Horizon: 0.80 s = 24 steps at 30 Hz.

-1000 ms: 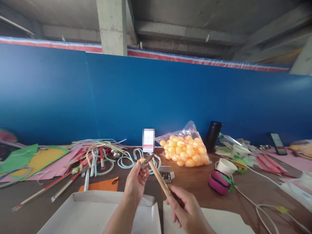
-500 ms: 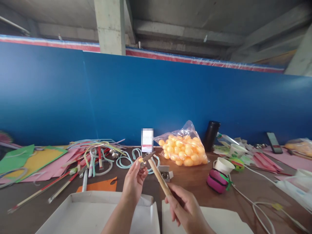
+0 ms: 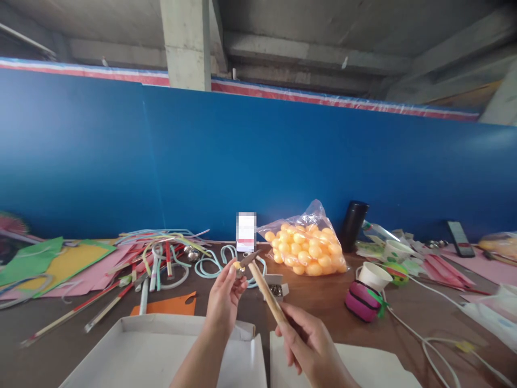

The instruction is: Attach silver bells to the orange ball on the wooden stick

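Observation:
My left hand [image 3: 226, 293] pinches a small shiny metal ball [image 3: 239, 271] between thumb and fingers, raised above the white box. In my right hand [image 3: 305, 339] is a hammer [image 3: 266, 293], gripped low on its pale wooden handle. The hammer's dark head lies right beside the ball; whether the two touch, I cannot tell. Behind the handle sits a small open carton [image 3: 276, 289] of tiny metal pieces. Beneath my hands is a shallow white cardboard box [image 3: 169, 350], with a white flap or lid [image 3: 363, 361] to its right.
A clear bag of orange balls [image 3: 305, 249] stands at the back, near a black bottle [image 3: 353, 225]. Sticks and tubes [image 3: 153, 264] pile up at the left by coloured paper [image 3: 76, 267]. A purple pouch [image 3: 361, 302], a paper cup [image 3: 375, 276] and a white cable [image 3: 424, 345] are at the right.
The whole view has shifted slightly, so things appear a little further right. Both hands keep their hold, with the hammer head still beside the ball.

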Each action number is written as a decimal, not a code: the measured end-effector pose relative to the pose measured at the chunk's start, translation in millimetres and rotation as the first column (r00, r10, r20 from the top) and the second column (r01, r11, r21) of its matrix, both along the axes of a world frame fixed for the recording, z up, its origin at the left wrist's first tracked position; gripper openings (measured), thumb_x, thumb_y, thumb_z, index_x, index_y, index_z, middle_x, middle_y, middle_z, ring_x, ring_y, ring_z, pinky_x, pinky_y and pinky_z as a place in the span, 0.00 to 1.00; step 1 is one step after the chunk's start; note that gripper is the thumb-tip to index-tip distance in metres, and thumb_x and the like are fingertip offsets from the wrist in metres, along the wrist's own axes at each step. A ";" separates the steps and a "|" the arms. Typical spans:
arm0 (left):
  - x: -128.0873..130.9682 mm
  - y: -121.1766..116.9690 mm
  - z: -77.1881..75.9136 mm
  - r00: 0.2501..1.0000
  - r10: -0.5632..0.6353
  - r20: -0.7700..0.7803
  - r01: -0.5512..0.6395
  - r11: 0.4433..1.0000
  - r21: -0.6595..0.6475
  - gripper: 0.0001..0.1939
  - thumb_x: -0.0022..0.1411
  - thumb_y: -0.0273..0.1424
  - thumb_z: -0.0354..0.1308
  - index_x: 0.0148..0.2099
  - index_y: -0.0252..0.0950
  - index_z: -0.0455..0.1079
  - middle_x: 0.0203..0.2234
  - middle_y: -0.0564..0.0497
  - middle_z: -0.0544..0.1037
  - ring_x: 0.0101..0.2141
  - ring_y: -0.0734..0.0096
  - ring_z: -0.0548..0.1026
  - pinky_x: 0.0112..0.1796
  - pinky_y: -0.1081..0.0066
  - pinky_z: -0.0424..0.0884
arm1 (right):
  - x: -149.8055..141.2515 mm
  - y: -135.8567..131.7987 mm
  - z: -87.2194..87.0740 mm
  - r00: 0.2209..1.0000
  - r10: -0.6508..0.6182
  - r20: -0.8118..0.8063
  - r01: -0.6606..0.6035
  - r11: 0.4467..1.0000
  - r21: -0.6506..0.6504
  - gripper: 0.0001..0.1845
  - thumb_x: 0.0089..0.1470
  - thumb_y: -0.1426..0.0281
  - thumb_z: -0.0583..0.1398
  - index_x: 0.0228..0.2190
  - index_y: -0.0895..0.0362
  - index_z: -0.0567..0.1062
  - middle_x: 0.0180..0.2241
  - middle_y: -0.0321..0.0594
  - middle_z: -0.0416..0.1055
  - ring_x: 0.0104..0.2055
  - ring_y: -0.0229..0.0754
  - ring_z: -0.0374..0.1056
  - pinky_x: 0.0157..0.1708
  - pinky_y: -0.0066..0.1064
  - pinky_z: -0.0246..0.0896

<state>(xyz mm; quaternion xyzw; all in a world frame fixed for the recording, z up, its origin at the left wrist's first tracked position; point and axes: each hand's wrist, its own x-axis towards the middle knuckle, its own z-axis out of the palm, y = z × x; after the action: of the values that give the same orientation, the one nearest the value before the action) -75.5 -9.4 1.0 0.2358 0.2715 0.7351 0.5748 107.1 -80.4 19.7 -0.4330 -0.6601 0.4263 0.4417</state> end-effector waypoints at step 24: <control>0.2 0.3 4.4 0.994 0.019 0.108 -0.013 0.998 -0.057 0.11 0.57 0.29 0.58 0.43 0.30 0.71 0.26 0.48 0.75 0.25 0.77 0.74 0.29 0.77 0.74 | -0.3 0.9 -5.4 1.000 0.001 0.000 -0.001 1.000 -0.013 0.28 0.53 0.52 0.55 0.48 0.58 0.71 0.25 0.39 0.69 0.16 0.32 0.61 0.12 0.21 0.55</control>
<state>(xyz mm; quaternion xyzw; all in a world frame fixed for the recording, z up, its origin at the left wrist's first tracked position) -75.3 -9.1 5.4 0.1771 0.2626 0.7434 0.5891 106.8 -79.5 14.3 -0.4355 -0.6576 0.4307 0.4387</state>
